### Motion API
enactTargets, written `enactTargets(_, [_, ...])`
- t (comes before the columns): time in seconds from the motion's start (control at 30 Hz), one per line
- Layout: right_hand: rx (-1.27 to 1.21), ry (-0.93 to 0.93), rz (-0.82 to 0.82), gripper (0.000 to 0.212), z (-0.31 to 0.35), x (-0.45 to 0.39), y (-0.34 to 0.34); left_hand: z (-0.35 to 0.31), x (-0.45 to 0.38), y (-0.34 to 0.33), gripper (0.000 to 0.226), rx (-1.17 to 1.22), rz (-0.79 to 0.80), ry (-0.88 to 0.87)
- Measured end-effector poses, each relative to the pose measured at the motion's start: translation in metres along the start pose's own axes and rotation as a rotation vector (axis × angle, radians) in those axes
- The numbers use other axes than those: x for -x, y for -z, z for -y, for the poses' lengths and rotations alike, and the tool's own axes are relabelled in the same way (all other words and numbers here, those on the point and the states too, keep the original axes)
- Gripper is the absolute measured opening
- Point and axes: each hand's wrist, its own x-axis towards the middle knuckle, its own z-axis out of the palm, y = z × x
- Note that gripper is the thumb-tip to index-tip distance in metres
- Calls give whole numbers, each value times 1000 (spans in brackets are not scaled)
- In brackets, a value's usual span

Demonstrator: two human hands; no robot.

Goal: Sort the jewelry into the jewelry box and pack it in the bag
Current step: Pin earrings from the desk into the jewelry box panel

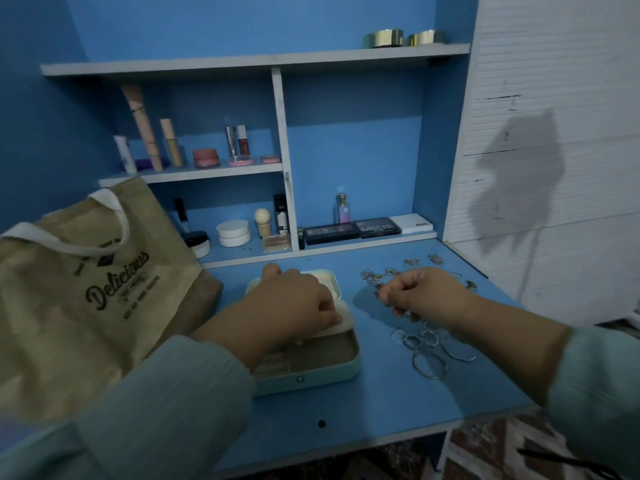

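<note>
Sorting is the step I read here, with packing not yet begun: my left hand (294, 299) rests on the raised lid of the jewelry box (332, 362), fingers (329, 315) curled over its near edge to hold it open, and the lined tray below shows little I can make out. My right hand (424, 294) hovers just above the loose jewelry (429, 351), its fingers bunched as if pinching a small piece, though what they grip is too small and dim to tell. Next, I judge, that piece needs carrying left into a free compartment while the lid stays propped. Rings and hoops lie scattered near the box's right side, with more small pieces farther back. The bag (86, 299), a tan tote with printed lettering, stands slumped at the left, touching the box's far corner. All of it sits on a blue counter (381, 403); shelves (194, 173) of cosmetics rise behind, against blue walls, and a white panelled surface closes the right.
</note>
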Motion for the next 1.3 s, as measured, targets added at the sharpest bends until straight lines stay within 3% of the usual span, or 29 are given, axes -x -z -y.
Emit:
enactTargets(0.27, [490,9,-116,14,-30,-26,59,-34,-72,22,40,-59,136,-84])
enactTargets(0.37, [625,19,-77,14,-50,-39,75,-45,-110,19,38,111,190,-95])
enactTargets(0.5, [706,87,-44,21,-75,-55,87,-54,-157,4,32,284,136,-90])
enactTargets(0.8, [668,195,-56,18,-101,-84,114,-76,-215,-27,29,158,-48,-80])
enactTargets(0.97, [662,215,56,15,-105,-88,123,-70,-228,-44,31,213,-175,-100])
enactTargets(1.2, [636,237,108,14,-107,-92,126,-70,-234,-39,11,125,-203,-178])
enactTargets(1.3, [635,237,101,14,-108,-97,125,-67,-232,-38,13,182,-212,-162])
